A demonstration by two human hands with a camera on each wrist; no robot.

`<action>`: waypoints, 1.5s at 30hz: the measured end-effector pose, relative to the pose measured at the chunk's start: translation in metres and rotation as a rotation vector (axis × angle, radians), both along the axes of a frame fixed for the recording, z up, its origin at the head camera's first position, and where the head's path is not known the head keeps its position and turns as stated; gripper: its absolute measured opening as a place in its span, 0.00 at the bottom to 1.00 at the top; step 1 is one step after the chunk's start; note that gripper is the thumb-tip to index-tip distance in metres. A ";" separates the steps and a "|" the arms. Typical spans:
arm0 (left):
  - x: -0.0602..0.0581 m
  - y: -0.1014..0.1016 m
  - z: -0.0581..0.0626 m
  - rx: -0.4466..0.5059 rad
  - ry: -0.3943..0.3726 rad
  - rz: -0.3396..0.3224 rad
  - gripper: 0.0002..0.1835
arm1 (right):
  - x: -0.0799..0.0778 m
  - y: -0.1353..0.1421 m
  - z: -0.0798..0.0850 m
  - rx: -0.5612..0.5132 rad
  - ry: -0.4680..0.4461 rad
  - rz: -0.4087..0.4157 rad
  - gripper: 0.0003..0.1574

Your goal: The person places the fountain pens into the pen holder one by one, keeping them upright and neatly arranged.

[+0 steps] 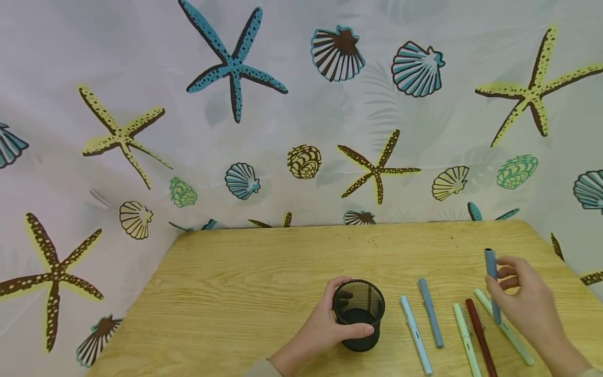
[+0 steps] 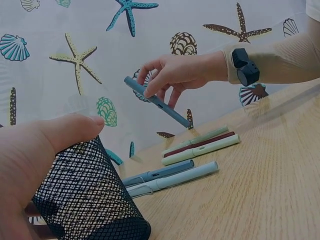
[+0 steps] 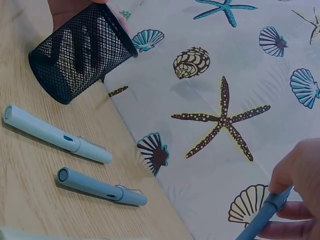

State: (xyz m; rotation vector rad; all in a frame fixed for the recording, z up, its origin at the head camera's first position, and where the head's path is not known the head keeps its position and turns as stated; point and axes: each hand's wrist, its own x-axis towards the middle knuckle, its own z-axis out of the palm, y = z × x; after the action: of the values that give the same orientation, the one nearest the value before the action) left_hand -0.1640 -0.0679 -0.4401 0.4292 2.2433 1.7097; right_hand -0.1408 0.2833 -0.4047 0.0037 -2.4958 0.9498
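My left hand (image 1: 325,322) grips a black mesh pen holder (image 1: 360,343), its fingers behind the cup and its thumb across the front. No pens show inside the cup. On the right, my right hand (image 1: 527,298) pinches a blue-grey pen (image 1: 491,264) between thumb and fingers, above the table. In the left wrist view that pen (image 2: 157,102) is tilted, clear of the tabletop. Between the hands lie a light blue pen (image 1: 416,335) and a blue pen (image 1: 431,313). Below the right hand are a light green pen (image 1: 466,337), a dark red pen (image 1: 481,337) and another green pen (image 1: 513,340).
The wooden table (image 1: 235,293) runs back to a pale curtain (image 1: 292,115) printed with starfish and shells. The curtain also hangs along the left and right sides. A dark wrist device (image 2: 246,70) sits on the right sleeve.
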 end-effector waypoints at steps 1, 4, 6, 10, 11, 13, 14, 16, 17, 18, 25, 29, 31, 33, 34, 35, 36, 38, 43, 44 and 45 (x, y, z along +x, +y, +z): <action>0.000 0.000 0.000 0.003 -0.001 0.000 0.43 | 0.000 -0.001 0.000 -0.004 0.014 0.002 0.23; 0.000 -0.001 -0.001 0.006 0.000 0.001 0.43 | -0.001 -0.006 0.000 -0.018 0.055 0.000 0.23; 0.000 -0.001 -0.001 0.005 0.002 0.002 0.43 | -0.001 -0.009 0.000 -0.029 0.078 -0.003 0.23; 0.001 -0.001 -0.002 -0.001 -0.005 0.006 0.43 | -0.001 -0.015 0.001 -0.041 0.121 0.000 0.23; 0.001 -0.001 -0.001 -0.001 -0.008 0.008 0.43 | -0.001 -0.017 0.001 -0.044 0.130 0.002 0.23; 0.001 -0.001 -0.001 0.002 -0.013 0.011 0.43 | -0.001 -0.019 0.002 -0.049 0.152 0.009 0.23; 0.000 -0.001 0.000 0.003 -0.011 0.011 0.43 | -0.002 -0.020 0.002 -0.053 0.164 0.012 0.23; 0.000 0.000 0.001 0.011 -0.010 0.009 0.43 | -0.002 -0.022 0.002 -0.060 0.192 0.017 0.23; 0.000 0.001 0.001 0.014 -0.007 0.008 0.43 | -0.003 -0.024 0.003 -0.066 0.209 0.021 0.23; 0.000 0.001 0.002 0.020 -0.003 0.004 0.43 | -0.003 -0.025 0.003 -0.072 0.224 0.024 0.23; 0.000 0.001 0.002 0.025 -0.009 -0.003 0.43 | -0.002 -0.035 0.008 -0.133 0.274 0.041 0.24; 0.000 0.000 0.001 0.015 -0.011 0.001 0.43 | 0.001 -0.042 0.011 -0.159 0.266 0.060 0.24; 0.000 0.000 0.001 0.010 -0.013 0.001 0.43 | 0.002 -0.045 0.012 -0.167 0.269 0.074 0.25; 0.000 0.000 0.001 0.004 -0.013 0.001 0.43 | 0.002 -0.049 0.014 -0.170 0.283 0.089 0.25; 0.000 0.000 0.001 0.007 -0.014 -0.002 0.43 | 0.003 -0.050 0.015 -0.170 0.294 0.099 0.25; 0.000 0.000 0.001 0.007 -0.013 -0.005 0.42 | 0.003 -0.052 0.016 -0.170 0.305 0.111 0.25; 0.000 0.000 0.002 0.010 -0.013 -0.007 0.42 | 0.003 -0.053 0.017 -0.170 0.315 0.122 0.25; 0.001 0.000 0.002 0.012 -0.011 -0.011 0.42 | 0.003 -0.056 0.018 -0.171 0.340 0.149 0.26; 0.001 0.000 0.002 0.017 -0.009 -0.014 0.43 | 0.001 -0.065 0.019 -0.215 0.396 0.206 0.28; 0.001 0.000 0.002 0.018 -0.009 -0.016 0.43 | 0.001 -0.067 0.018 -0.217 0.408 0.217 0.29; 0.001 0.000 0.001 0.018 -0.009 -0.016 0.43 | 0.001 -0.068 0.018 -0.225 0.415 0.226 0.29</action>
State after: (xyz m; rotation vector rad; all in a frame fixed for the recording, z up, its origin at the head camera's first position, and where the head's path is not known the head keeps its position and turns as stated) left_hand -0.1626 -0.0675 -0.4388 0.4420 2.2142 1.7217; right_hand -0.1401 0.2152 -0.3866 0.3784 -2.0267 1.1804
